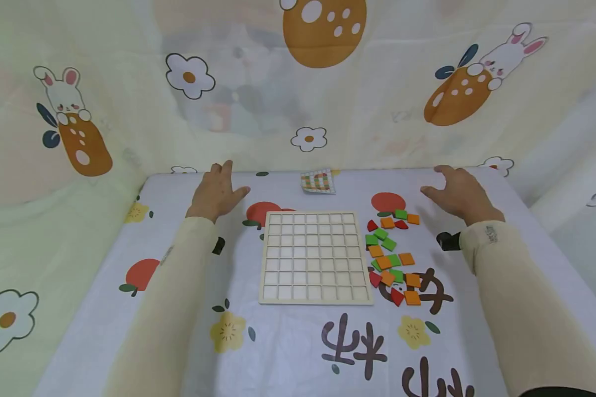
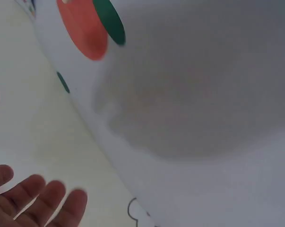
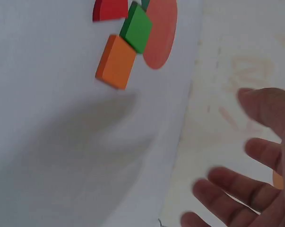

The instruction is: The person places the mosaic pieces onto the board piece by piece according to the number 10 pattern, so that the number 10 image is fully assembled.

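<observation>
Cloth backdrop, printed with rabbits and flowers, is being hung behind the work. Surface is being covered by a fruit print, hand shadows being cast on it. Pale sleeves are being worn to the wrist; keeping cuffs clear of loose pieces is being advised. Gridded board is being laid flat mid-surface, between the arms, no coloured tile being seen in its compartments. No clamp is being seen, so steadying it by the rim is being advised whenever it's being touched.

Both hands are being held spread, fingers apart, nothing being pinched. Left hand is being extended past the board's far left corner; right hand is being extended beyond the tiles, to their right. Whether fingertips are being rested on anything can't be told.

Orange tiles, green tiles and red tiles are being kept loose just right of the board, a few overlapping. Pinching by opposite side edges, topmost piece first, is being judged safest; by pressing down on overlaps, slipping is being risked. On curved red pieces, straight sides are being preferred.
</observation>
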Action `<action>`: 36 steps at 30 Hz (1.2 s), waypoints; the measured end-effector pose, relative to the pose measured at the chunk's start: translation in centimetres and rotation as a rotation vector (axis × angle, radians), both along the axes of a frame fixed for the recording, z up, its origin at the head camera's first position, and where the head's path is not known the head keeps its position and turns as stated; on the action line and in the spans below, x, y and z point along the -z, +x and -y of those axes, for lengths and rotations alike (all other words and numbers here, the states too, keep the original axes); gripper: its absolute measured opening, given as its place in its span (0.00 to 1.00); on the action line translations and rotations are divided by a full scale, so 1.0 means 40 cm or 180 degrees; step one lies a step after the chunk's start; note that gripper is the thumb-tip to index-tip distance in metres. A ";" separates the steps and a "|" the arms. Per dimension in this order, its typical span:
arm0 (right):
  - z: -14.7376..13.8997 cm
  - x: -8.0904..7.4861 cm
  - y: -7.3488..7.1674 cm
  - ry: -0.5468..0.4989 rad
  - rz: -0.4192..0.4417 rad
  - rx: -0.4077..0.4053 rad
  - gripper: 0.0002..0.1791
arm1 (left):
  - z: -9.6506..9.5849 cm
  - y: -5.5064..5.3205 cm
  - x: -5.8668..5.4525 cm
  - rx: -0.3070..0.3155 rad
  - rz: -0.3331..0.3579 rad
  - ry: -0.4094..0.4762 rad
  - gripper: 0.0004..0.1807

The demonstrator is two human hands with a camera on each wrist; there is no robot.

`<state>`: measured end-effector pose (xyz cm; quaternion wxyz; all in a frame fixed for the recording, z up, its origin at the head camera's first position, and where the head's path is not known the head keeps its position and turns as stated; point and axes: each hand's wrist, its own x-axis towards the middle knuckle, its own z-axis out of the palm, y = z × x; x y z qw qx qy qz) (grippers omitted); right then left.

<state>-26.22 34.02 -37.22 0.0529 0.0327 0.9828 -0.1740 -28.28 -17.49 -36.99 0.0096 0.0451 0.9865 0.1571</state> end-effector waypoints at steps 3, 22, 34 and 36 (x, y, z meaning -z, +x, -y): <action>0.022 0.002 0.006 -0.0169 0.0182 -0.0134 0.34 | -0.008 0.014 0.004 -0.0009 0.0247 0.0309 0.47; 0.118 0.109 0.050 -0.0435 0.0526 -0.0169 0.21 | -0.091 0.124 0.112 0.0038 0.1077 0.1136 0.16; 0.133 0.110 0.068 -0.0362 0.0465 -0.0210 0.15 | -0.110 0.149 0.138 -0.0062 0.1101 0.1588 0.20; 0.131 0.104 0.070 -0.0332 0.0483 -0.0222 0.15 | -0.114 0.149 0.140 -0.0065 0.1089 0.1612 0.21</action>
